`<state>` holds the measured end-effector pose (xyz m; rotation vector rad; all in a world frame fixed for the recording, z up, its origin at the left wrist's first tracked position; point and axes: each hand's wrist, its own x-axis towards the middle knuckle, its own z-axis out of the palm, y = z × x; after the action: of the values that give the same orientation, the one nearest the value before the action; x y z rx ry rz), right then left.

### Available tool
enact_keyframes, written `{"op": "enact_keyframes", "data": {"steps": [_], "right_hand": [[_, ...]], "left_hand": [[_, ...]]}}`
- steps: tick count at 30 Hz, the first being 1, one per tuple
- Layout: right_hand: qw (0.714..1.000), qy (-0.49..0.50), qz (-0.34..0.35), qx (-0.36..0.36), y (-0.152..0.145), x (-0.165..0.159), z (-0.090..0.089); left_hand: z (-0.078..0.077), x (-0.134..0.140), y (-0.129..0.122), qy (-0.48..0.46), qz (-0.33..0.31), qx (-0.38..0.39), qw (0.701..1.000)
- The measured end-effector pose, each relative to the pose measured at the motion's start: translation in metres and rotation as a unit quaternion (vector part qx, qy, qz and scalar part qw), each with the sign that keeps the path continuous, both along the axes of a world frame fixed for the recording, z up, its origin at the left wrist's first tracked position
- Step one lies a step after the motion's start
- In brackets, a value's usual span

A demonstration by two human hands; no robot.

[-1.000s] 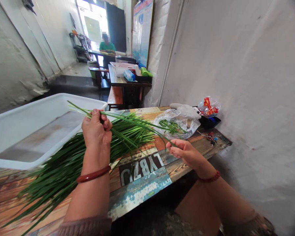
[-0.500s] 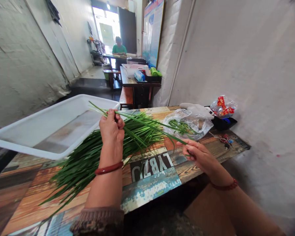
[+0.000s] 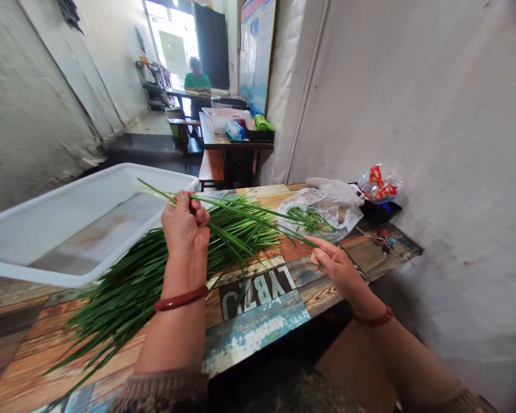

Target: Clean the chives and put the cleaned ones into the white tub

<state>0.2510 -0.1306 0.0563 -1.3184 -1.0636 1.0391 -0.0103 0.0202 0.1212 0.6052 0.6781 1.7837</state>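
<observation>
My left hand [image 3: 184, 221] is closed around a few long green garlic chives [image 3: 249, 207], held above the pile. Their pale ends stick out to the left past my thumb. My right hand [image 3: 333, 261] pinches the far green tips of those chives, so they stretch between both hands. Below lies a large heap of garlic chives [image 3: 133, 281], dark leaves toward the lower left and paler stems to the right, on the wood-patterned table [image 3: 258, 338]. My left wrist and forearm cover part of the heap.
A white plastic tub [image 3: 86, 278] stands at the left. A clear plastic bag [image 3: 346, 221] with greens in it lies at the back right, beside keys [image 3: 384, 246] and a red-marked plastic package [image 3: 378, 183]. Farther back, a person [image 3: 196, 80] in green sits at a table.
The view has shifted slightly, so the scene sits further left. My right hand has slid a little along the chives' tips; my left hand keeps its grip.
</observation>
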Motion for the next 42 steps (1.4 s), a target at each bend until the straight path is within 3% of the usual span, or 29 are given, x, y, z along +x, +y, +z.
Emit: {"op": "enact_keyframes", "data": {"steps": [7, 14, 17, 21, 31, 39, 42], "right_hand": [[0.993, 0.085, -0.079, 0.002, 0.007, 0.023, -0.016], [0.992, 0.044, 0.121, -0.01, 0.004, -0.005, -0.009], [0.989, 0.046, 0.138, 0.011, 0.004, -0.013, -0.005], [0.988, -0.03, 0.151, 0.018, 0.004, -0.011, 0.002], [0.981, -0.173, 0.007, 0.091, 0.015, 0.0, 0.033], [0.913, -0.354, 0.032, 0.203, 0.017, 0.014, 0.037], [0.905, -0.379, 0.017, 0.195, 0.019, 0.016, 0.037]], "left_hand": [[0.001, -0.007, 0.003, -0.02, 0.008, -0.007, 1.0], [0.0, -0.004, 0.001, -0.008, 0.009, 0.003, 1.0], [-0.001, -0.005, 0.001, -0.007, 0.006, 0.01, 1.0], [-0.001, -0.009, 0.001, -0.002, 0.014, 0.012, 1.0], [0.011, -0.014, -0.011, -0.001, 0.004, 0.029, 1.0], [0.011, -0.016, -0.01, 0.005, 0.015, 0.027, 1.0], [0.013, -0.016, -0.012, 0.007, 0.01, 0.026, 1.0]]}}
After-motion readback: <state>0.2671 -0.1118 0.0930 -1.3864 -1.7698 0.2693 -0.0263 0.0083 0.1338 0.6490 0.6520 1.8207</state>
